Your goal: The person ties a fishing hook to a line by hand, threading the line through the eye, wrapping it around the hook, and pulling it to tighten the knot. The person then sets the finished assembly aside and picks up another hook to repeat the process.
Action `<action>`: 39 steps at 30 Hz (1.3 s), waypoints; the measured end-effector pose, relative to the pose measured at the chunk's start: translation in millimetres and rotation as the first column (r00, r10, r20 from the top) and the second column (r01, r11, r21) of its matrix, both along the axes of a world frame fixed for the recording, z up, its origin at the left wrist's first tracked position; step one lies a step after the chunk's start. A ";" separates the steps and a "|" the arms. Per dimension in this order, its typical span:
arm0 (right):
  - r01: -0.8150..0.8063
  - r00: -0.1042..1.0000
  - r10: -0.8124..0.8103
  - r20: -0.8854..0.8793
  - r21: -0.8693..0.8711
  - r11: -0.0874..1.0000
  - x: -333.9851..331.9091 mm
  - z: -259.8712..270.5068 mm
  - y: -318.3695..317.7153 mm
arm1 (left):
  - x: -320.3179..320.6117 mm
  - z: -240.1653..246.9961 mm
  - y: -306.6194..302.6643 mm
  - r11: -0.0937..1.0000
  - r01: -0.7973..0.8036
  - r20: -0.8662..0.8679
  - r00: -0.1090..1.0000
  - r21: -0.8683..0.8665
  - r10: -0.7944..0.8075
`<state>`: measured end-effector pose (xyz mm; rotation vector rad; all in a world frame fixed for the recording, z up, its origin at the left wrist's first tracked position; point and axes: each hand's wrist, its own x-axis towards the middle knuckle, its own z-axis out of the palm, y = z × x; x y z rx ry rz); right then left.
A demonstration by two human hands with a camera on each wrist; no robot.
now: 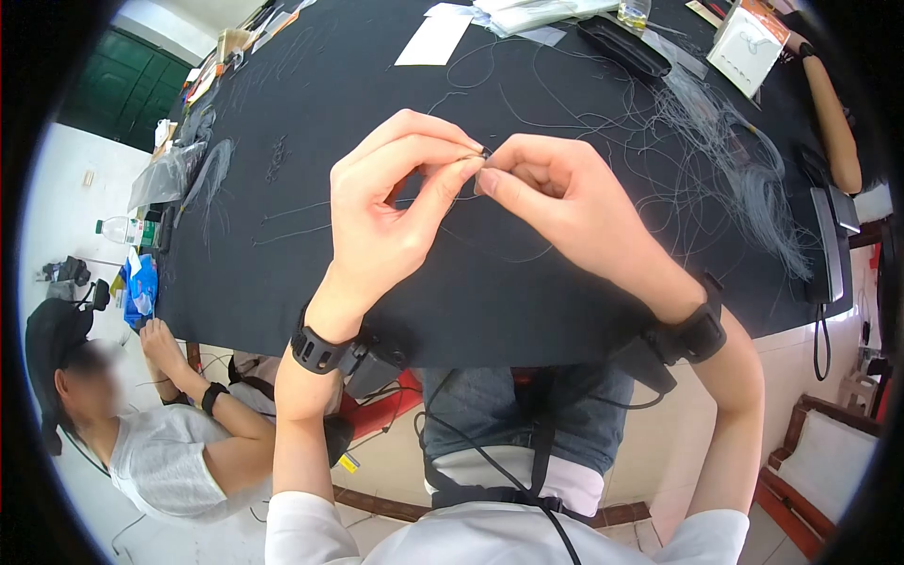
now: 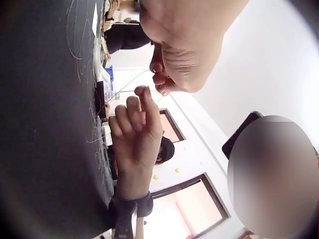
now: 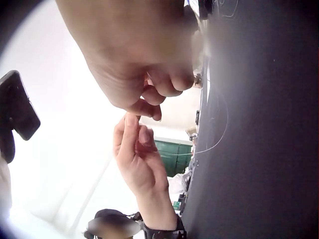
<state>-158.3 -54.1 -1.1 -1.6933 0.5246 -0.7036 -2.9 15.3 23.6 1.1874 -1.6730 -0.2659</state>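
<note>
Over the black table (image 1: 443, 320), my left hand (image 1: 391, 193) and right hand (image 1: 574, 198) meet fingertip to fingertip. Between the left thumb and forefinger is pinched a thin cord, with a tiny dark piece (image 1: 485, 153) showing at the tips. The right thumb and forefinger pinch at the same spot, the other fingers curled in. In the left wrist view, a pale strand of the thin cord (image 2: 130, 81) runs off from the fingers. A strand (image 3: 219, 141) also loops down beside the table in the right wrist view. The fingers hide most of the pinched part.
Tangled cords (image 1: 697, 169) and a pale bundle of strands (image 1: 767, 212) spread at the right. Behind lie white paper (image 1: 433, 40), a black case (image 1: 623, 49) and a white box (image 1: 749, 47). Plastic bags (image 1: 168, 177) line the left edge, near another person (image 1: 179, 443).
</note>
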 end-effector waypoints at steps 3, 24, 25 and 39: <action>0.008 0.999 -0.005 0.034 -0.067 0.998 0.9 -2.4 6.2 | 1.9 -3.3 -2.7 0.999 -0.036 0.030 0.999 -0.022 0.037; 0.007 0.996 0.013 0.090 -0.222 0.975 -9.7 12.2 -6.0 | -0.2 -8.0 -5.6 0.994 0.061 0.280 0.960 -0.088 -0.034; -0.018 0.995 0.038 0.096 -0.209 0.978 -9.1 10.2 -6.7 | -1.3 -9.4 -5.4 0.994 0.070 0.273 0.961 -0.083 -0.045; -0.150 0.988 0.155 0.012 -0.201 0.968 -15.5 22.5 -4.2 | -2.4 -12.0 -3.2 0.992 0.093 -0.012 0.996 0.084 -0.092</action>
